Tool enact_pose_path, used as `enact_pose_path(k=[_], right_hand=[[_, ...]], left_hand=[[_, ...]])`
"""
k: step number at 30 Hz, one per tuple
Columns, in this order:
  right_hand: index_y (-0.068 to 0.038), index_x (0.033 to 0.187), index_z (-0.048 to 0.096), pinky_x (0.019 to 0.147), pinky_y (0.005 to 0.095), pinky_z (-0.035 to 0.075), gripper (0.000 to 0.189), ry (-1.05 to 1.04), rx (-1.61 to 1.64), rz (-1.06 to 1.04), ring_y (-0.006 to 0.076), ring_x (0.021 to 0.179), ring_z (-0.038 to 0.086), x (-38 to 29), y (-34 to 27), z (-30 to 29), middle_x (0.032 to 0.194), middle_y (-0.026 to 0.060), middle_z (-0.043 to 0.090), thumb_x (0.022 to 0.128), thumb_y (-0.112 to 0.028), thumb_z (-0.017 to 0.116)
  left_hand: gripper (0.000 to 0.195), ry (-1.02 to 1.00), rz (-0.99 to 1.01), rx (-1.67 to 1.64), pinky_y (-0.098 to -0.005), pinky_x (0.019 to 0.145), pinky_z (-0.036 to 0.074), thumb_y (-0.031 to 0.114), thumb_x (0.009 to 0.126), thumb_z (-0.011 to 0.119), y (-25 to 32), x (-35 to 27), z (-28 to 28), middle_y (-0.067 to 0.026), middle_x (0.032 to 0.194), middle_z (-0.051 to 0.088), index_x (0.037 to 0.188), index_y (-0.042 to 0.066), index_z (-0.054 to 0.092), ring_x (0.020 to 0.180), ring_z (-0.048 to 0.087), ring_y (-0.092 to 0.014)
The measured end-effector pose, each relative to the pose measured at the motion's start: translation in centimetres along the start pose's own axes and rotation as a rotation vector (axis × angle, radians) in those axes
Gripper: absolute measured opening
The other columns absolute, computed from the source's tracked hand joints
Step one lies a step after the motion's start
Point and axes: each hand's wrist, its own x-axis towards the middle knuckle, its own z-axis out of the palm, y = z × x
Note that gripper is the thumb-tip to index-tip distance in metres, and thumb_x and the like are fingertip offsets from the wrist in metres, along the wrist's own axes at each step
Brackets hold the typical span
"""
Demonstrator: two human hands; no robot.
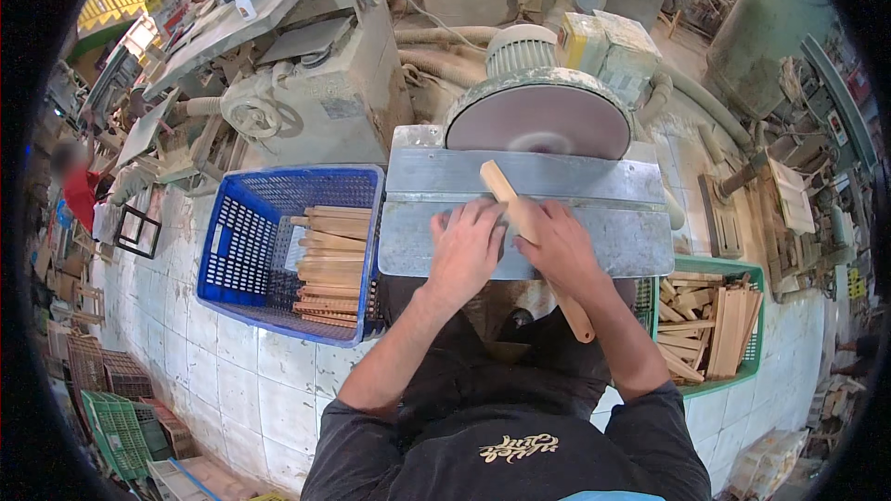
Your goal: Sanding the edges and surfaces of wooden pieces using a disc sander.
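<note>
My right hand (560, 240) is closed around a wooden slat (574, 316), whose far end points at the sanding disc (539, 118) without visibly reaching it. The near end, with a small hole, extends back past the metal work table's edge (418, 266). Beside the slat, my left hand (465, 243) rests on the table with fingers bent, its fingertips close to the wood; whether they touch it is unclear. A blue plastic crate (233, 296) with stacked wooden slats (334, 243) stands left of the table. At the right is a green crate (717, 390) holding wood pieces (731, 334).
Behind the disc sits a motor (521, 49) with dusty hoses (445, 35) nearby. A machine with a handwheel (252, 111) stands behind the blue crate. A person in red (80, 195) is at the far left, near a dark frame (139, 231) on the tiled floor.
</note>
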Motion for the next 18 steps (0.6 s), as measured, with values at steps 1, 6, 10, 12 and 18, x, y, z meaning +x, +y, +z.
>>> enact_pose_path(k=[1, 6, 10, 12, 18], right_hand=[[-0.009, 0.128, 0.056, 0.086, 0.0470, 0.050, 0.048, -0.074, 0.024, 0.032, 0.0350, 0.101, 0.059, -0.7, 0.0, -0.6, 0.102, 0.0147, 0.060, 0.085, -0.026, 0.069], [-0.017, 0.128, 0.058, 0.079, 0.0444, 0.052, 0.042, 0.023, -0.047, 0.008, 0.0338, 0.094, 0.061, -2.3, 2.8, -1.4, 0.098, 0.0134, 0.059, 0.086, -0.013, 0.065], [-0.020, 0.124, 0.061, 0.077, 0.0448, 0.051, 0.039, 0.175, -0.147, -0.029, 0.0324, 0.091, 0.061, -1.9, 4.1, -1.4, 0.096, 0.0110, 0.059, 0.087, -0.008, 0.062], [-0.020, 0.124, 0.062, 0.077, 0.0442, 0.051, 0.038, 0.196, -0.149, -0.020, 0.0316, 0.091, 0.060, -1.6, 4.3, -0.8, 0.097, 0.0105, 0.059, 0.087, -0.008, 0.062], [-0.019, 0.122, 0.066, 0.078, 0.0440, 0.050, 0.037, 0.208, -0.153, -0.002, 0.0332, 0.091, 0.059, -0.8, 4.9, -0.5, 0.099, 0.0121, 0.058, 0.088, -0.008, 0.062]], left_hand=[[0.035, 0.090, 0.045, 0.046, -0.0496, 0.097, 0.034, 0.022, 0.093, 0.061, -0.2, 0.7, 0.4, -0.0061, 0.125, 0.058, 0.126, 0.013, 0.058, 0.117, 0.054, -0.026], [0.047, -0.050, 0.091, 0.177, -0.0590, 0.100, 0.032, 0.026, 0.093, 0.061, -0.2, 2.7, 2.6, -0.0064, 0.141, 0.047, 0.137, 0.014, 0.050, 0.127, 0.047, -0.025], [0.051, -0.021, 0.127, 0.212, -0.0626, 0.098, 0.032, 0.030, 0.095, 0.059, 0.3, 3.8, 4.0, -0.0066, 0.144, 0.044, 0.140, 0.012, 0.047, 0.127, 0.046, -0.025], [0.052, -0.007, 0.130, 0.210, -0.0625, 0.098, 0.032, 0.031, 0.095, 0.058, 0.1, 4.1, 4.7, -0.0068, 0.145, 0.044, 0.142, 0.011, 0.046, 0.127, 0.046, -0.025], [0.054, -0.006, 0.097, 0.262, -0.0598, 0.097, 0.032, 0.032, 0.094, 0.059, 0.0, 4.8, 5.0, -0.0082, 0.146, 0.042, 0.140, 0.004, 0.047, 0.125, 0.045, -0.025]])
